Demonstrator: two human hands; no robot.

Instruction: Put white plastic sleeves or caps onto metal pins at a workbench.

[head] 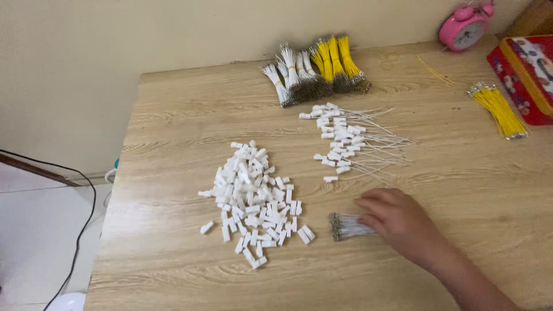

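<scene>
Resting on one white wire bundle (347, 226), right hand (397, 222); one connector pile (253, 203).

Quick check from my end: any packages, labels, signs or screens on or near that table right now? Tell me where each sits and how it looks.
Red box: far right edge of the table, rectangular, red with a floral pattern, a gold border and a pale panel on top; partly cut off by the frame.
Pink alarm clock: back right corner against the wall, round, pale dial; too small to read.
No signs or screens in view.
</scene>
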